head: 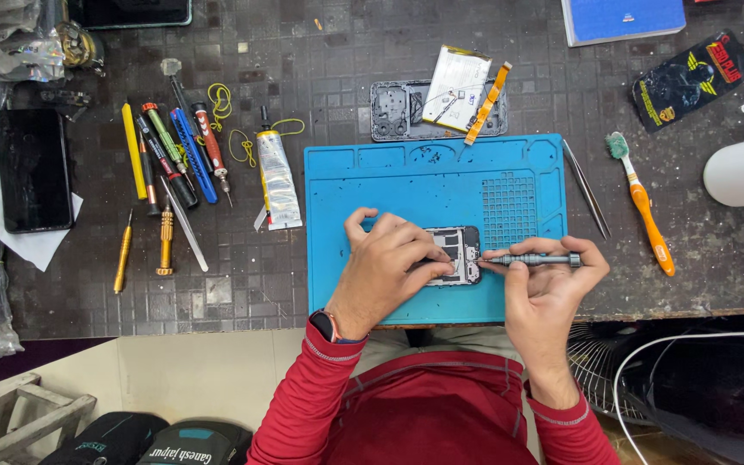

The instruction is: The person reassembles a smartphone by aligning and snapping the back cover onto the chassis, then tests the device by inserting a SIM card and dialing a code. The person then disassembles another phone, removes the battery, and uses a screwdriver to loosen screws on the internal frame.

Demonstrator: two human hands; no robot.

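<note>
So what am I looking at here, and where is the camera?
The camera sits on a person's head, looking down at their own two hands over a dark workbench. The left hand steadies an opened phone on a blue work mat. The right hand holds a small grey screwdriver, its tip at the phone. Left of the mat lie more tools and a glue tube; to the right, tweezers and a toothbrush.

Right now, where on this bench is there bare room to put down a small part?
Free: the blue mat left of its grid, above the left hand; and the bench strip between tweezers and toothbrush. Crowded: the tool cluster by the glue tube, and around the opened phone under the right hand.
</note>
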